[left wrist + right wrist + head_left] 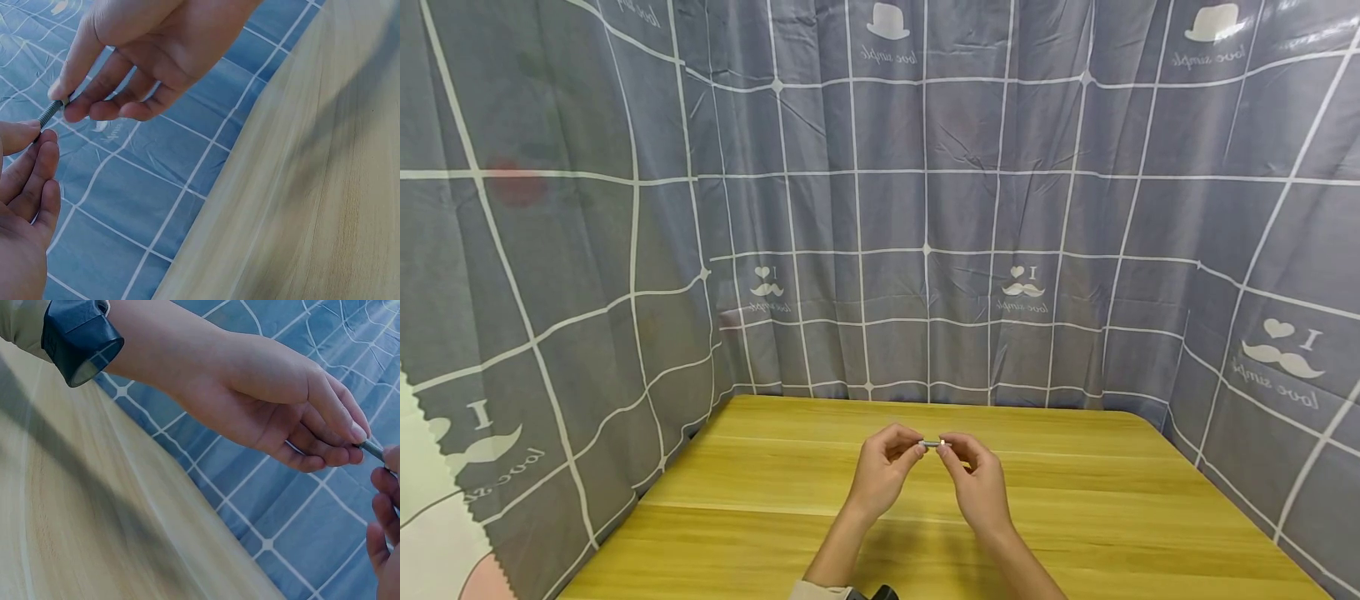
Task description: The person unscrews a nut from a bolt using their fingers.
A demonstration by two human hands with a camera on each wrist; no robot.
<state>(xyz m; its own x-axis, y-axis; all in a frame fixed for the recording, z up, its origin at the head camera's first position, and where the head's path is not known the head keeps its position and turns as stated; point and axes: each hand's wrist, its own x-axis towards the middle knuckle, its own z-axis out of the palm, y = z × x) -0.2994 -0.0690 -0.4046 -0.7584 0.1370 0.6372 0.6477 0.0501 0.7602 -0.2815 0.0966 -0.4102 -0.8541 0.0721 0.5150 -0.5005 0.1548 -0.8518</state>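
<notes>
A small grey metal bolt (931, 444) spans the gap between the two hands, held level above the table. My left hand (877, 475) pinches one end between thumb and fingertips. At the other end, my right hand (981, 483) pinches a small nut (65, 100) between thumb and index finger. Ridged thread on the bolt (50, 112) shows between the fingertips in the left wrist view. The right hand's other fingers are loosely bent below. In the right wrist view, the left hand (269, 400) covers its end of the bolt (373, 450).
A wood-grain table (737, 483) lies under both hands. Grey curtains (887, 208) with white grid lines surround it at the back and sides. A dark wrist device (81, 340) sits on the left forearm by a beige sleeve.
</notes>
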